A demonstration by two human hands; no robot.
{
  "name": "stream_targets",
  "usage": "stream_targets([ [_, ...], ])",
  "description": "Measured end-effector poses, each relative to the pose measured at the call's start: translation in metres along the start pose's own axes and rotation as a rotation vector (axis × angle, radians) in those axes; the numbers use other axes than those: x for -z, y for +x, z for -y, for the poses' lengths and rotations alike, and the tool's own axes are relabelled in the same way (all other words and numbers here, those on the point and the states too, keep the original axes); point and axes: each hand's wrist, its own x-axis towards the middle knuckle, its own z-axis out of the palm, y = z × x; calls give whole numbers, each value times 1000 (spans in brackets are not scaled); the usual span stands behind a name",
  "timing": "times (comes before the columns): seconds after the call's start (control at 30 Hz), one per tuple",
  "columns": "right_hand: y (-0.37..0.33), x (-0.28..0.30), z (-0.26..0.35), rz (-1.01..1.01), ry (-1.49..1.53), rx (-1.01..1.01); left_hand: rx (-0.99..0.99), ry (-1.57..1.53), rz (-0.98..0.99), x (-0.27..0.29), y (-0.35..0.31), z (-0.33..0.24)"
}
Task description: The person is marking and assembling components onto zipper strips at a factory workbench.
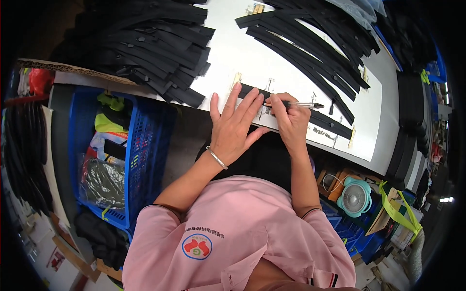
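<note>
A blue plastic basket (pixel 138 145) with slotted walls stands over on the left, beside the counter (pixel 388 121). In it I can see a yellow-green cloth (pixel 110 122), a flat black item (pixel 115 149) and, toward the near end, a clear plastic bag (pixel 103 177) with something dark inside. Just past the basket's far end runs the edge of a cardboard sheet (pixel 80 69). On the right, lower than the counter, a round teal fan (pixel 354 197) sits near a looped white cable (pixel 332 182), with a bright yellow strap (pixel 395 211) to its right. Crumpled clear plastic (pixel 361 9) shows at the far right.
</note>
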Motion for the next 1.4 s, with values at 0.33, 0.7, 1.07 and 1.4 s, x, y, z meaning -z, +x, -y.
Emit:
stream_targets([
  [0.33,-3,9,4,86,67,-55,18,19,31,1,3,-3],
  [0.7,-14,80,-30,-332,-74,-128,11,50,26,1,1,-4],
  [1.07,-13,79,-29,-285,-226,-28,27,9,61,7,9,-18],
  [1.4,-13,75,-35,-336,-223,57,-165,-182,61,-33,36,-63],
])
